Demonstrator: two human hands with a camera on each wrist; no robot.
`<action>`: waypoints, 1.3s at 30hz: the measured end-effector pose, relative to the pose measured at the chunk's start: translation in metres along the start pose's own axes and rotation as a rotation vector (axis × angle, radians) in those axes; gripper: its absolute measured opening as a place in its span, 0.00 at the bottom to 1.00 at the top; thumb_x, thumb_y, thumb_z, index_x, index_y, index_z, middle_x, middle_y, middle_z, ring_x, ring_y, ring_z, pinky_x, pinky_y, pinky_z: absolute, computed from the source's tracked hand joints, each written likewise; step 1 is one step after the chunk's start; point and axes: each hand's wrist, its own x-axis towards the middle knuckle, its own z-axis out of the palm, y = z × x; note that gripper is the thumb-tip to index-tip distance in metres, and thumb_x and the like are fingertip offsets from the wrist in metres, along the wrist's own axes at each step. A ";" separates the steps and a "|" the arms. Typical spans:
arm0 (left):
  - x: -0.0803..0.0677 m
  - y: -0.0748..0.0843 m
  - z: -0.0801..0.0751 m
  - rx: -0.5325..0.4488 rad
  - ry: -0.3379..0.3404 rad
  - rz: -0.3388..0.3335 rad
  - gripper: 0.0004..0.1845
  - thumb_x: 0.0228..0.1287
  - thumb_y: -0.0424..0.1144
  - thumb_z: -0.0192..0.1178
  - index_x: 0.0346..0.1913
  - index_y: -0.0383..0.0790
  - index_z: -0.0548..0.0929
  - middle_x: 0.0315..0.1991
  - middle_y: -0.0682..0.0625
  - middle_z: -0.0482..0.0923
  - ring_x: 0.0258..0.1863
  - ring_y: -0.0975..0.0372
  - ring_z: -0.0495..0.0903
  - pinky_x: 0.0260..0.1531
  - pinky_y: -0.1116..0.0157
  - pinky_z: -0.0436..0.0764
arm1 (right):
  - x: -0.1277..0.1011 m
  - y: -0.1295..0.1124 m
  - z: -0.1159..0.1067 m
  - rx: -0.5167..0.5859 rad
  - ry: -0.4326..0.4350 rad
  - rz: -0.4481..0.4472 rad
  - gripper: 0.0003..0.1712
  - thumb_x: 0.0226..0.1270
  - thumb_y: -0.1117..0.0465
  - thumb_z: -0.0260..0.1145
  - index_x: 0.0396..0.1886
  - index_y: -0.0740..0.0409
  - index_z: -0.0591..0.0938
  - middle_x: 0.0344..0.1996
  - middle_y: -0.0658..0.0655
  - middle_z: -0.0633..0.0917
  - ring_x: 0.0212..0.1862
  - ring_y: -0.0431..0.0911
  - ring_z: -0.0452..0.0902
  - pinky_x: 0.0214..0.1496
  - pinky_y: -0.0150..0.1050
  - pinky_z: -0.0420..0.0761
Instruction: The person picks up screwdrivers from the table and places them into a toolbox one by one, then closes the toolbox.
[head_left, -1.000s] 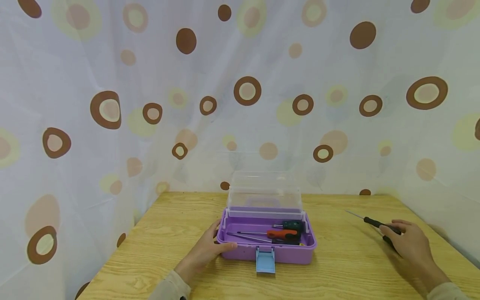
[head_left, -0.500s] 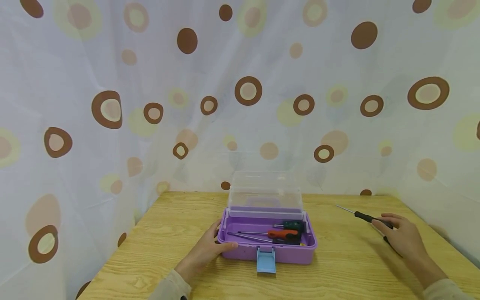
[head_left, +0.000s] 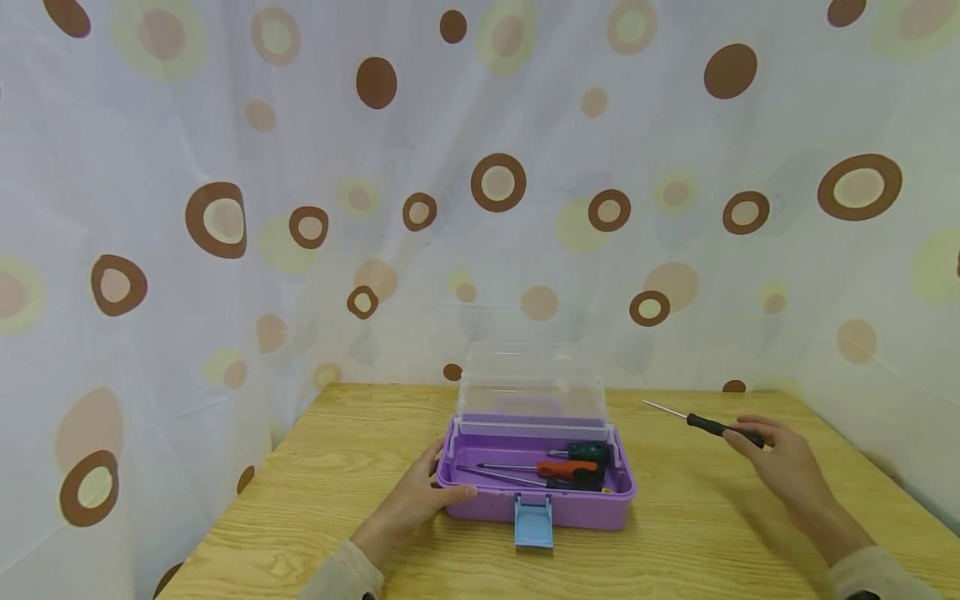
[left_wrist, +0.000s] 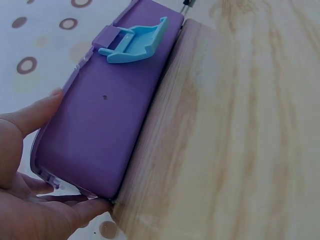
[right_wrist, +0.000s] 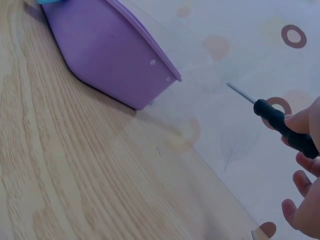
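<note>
A purple toolbox (head_left: 491, 507) stands on the table, its see-through lid (head_left: 531, 392) raised and its blue latch (head_left: 533, 527) hanging down in front. My left hand (head_left: 408, 504) grips the box's left end, thumb on the front rim and fingers round the side. Inside the box lie a red-handled screwdriver (head_left: 564, 470), a black-handled screwdriver (head_left: 562, 483) and a dark green-handled one (head_left: 587, 452). To the right, my right hand (head_left: 783, 467) pinches another black-handled screwdriver (head_left: 705, 424) above the table. Its shaft points away and left; it is apart from the box.
The wooden table (head_left: 660, 542) extends on both sides of the toolbox. A white curtain with brown and yellow spots (head_left: 498, 182) hangs behind the table and along both sides.
My right hand has lifted the black-handled screwdriver and moved it left towards the toolbox. A dark, thin shape seen below that hand earlier is out of sight. My left hand stays put.
</note>
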 end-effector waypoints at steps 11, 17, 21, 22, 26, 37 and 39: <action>0.001 -0.003 0.000 -0.042 -0.028 0.030 0.54 0.63 0.36 0.74 0.82 0.33 0.49 0.73 0.26 0.61 0.69 0.38 0.67 0.65 0.49 0.73 | 0.005 -0.020 0.011 0.085 -0.085 -0.005 0.39 0.83 0.48 0.57 0.65 0.85 0.70 0.75 0.77 0.59 0.74 0.78 0.45 0.65 0.77 0.57; 0.001 -0.003 0.000 -0.044 -0.027 0.020 0.55 0.63 0.36 0.74 0.82 0.33 0.48 0.74 0.26 0.59 0.69 0.37 0.67 0.66 0.47 0.72 | 0.007 -0.028 0.020 0.117 -0.105 -0.028 0.37 0.82 0.49 0.59 0.63 0.85 0.72 0.74 0.76 0.59 0.74 0.77 0.45 0.65 0.77 0.57; 0.001 -0.002 0.000 -0.029 -0.016 0.006 0.55 0.62 0.38 0.75 0.83 0.35 0.49 0.75 0.27 0.58 0.72 0.36 0.63 0.69 0.43 0.66 | 0.009 -0.032 0.026 0.152 -0.117 -0.035 0.37 0.81 0.49 0.60 0.63 0.85 0.72 0.74 0.76 0.59 0.75 0.77 0.44 0.66 0.78 0.54; 0.002 -0.001 -0.001 -0.027 -0.015 0.004 0.55 0.62 0.38 0.76 0.83 0.35 0.49 0.75 0.27 0.58 0.72 0.36 0.62 0.69 0.42 0.65 | 0.010 -0.032 0.028 0.154 -0.117 -0.036 0.37 0.81 0.49 0.60 0.63 0.85 0.72 0.74 0.76 0.60 0.75 0.77 0.44 0.66 0.78 0.53; 0.002 -0.002 -0.002 -0.019 -0.015 -0.001 0.55 0.62 0.39 0.76 0.83 0.36 0.49 0.76 0.28 0.57 0.72 0.37 0.62 0.69 0.42 0.64 | 0.013 -0.035 0.036 0.168 -0.126 -0.035 0.36 0.81 0.49 0.60 0.64 0.84 0.72 0.74 0.76 0.60 0.75 0.76 0.44 0.67 0.77 0.55; 0.001 0.001 -0.001 -0.007 0.001 -0.020 0.56 0.62 0.40 0.76 0.83 0.36 0.49 0.78 0.30 0.54 0.74 0.37 0.59 0.71 0.41 0.61 | 0.021 -0.045 0.060 0.208 -0.143 -0.018 0.35 0.80 0.50 0.62 0.66 0.80 0.72 0.75 0.73 0.60 0.76 0.72 0.47 0.70 0.73 0.55; 0.000 0.001 -0.001 -0.009 -0.004 -0.018 0.55 0.63 0.39 0.75 0.83 0.36 0.49 0.78 0.29 0.54 0.74 0.37 0.59 0.70 0.41 0.62 | 0.022 -0.046 0.064 0.204 -0.137 -0.029 0.34 0.80 0.50 0.63 0.65 0.80 0.73 0.75 0.72 0.62 0.76 0.71 0.49 0.70 0.72 0.57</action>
